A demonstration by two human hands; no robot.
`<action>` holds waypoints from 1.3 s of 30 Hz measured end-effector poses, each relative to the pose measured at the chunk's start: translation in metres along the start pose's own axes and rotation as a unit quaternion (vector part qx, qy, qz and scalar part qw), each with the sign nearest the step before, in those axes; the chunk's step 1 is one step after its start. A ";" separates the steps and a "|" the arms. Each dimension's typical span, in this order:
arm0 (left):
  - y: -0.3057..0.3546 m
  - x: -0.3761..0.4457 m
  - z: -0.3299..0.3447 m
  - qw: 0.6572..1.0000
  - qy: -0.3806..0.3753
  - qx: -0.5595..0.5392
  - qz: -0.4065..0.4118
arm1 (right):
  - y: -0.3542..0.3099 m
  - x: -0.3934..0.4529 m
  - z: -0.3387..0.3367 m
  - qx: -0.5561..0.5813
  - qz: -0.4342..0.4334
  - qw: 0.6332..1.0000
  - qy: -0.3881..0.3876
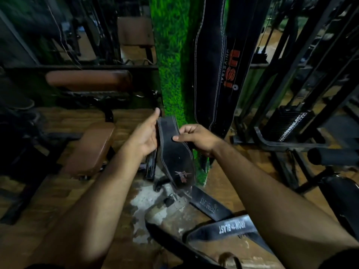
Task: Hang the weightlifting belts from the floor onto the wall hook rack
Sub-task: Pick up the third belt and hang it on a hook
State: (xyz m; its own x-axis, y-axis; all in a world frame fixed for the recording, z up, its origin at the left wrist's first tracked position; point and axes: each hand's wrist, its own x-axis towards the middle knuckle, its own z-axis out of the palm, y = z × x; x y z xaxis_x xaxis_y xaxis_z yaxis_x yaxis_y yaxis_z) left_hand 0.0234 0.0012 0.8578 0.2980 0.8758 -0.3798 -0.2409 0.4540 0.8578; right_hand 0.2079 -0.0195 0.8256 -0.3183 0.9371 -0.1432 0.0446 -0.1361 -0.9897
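A black stitched weightlifting belt (174, 152) is held up in front of me, its lower end trailing toward the floor. My left hand (144, 134) holds its upper left edge, fingers stretched along the strap end. My right hand (196, 137) pinches the belt's right edge, thumb on its front face. Two black belts hang against the green turf wall (171, 55): a stitched belt (210, 61) and a USI belt (231, 70). The hook rack is out of view. On the floor lie an Iron Blast belt (229, 227) and another black belt (209, 205).
Brown padded benches (91, 146) stand at the left. A black weight-stack machine (287, 125) and its frame fill the right side, with a padded roller (330, 157) jutting in. Worn concrete floor (147, 200) lies below my arms.
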 end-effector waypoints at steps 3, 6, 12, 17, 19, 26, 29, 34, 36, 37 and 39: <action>0.005 0.004 0.024 0.991 0.044 0.077 0.101 | -0.020 -0.006 -0.013 0.026 0.064 0.997 -0.028; 0.004 -0.002 0.032 0.959 -0.053 0.173 0.217 | -0.039 0.000 -0.027 0.150 0.116 0.982 0.011; 0.005 0.007 0.006 0.923 -0.123 0.343 0.125 | -0.069 0.027 -0.035 0.171 0.001 0.981 0.086; 0.057 0.024 0.031 0.982 -0.039 0.101 0.152 | -0.069 0.024 -0.033 0.019 -0.045 0.998 0.044; 0.073 0.026 0.050 0.964 0.004 0.136 0.227 | -0.069 0.021 -0.029 -0.010 -0.045 0.998 0.033; 0.087 0.024 0.074 0.933 0.064 0.177 0.307 | -0.097 0.018 -0.033 -0.001 -0.131 0.988 0.085; 0.098 0.020 0.080 0.933 0.053 0.166 0.315 | -0.107 0.020 -0.034 -0.017 -0.188 0.978 0.092; 0.123 0.016 0.089 0.928 0.048 0.162 0.332 | -0.139 0.023 -0.035 -0.037 -0.217 0.969 0.115; 0.137 0.012 0.099 0.921 0.042 0.158 0.354 | -0.156 0.030 -0.038 -0.056 -0.246 0.955 0.154; 0.147 0.010 0.104 0.916 0.040 0.156 0.367 | -0.167 0.032 -0.039 -0.065 -0.261 0.948 0.172; 0.169 0.004 0.114 0.910 0.030 0.153 0.383 | -0.195 0.038 -0.042 -0.081 -0.291 0.932 0.202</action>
State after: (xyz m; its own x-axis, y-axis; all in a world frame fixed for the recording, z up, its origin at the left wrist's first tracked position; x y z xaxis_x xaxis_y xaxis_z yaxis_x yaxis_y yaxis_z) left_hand 0.0893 0.0629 1.0403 0.0974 0.9277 0.3604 -0.0844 -0.3531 0.9318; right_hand 0.2269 0.0560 1.0135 0.0471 0.8858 0.4616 0.1292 0.4528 -0.8822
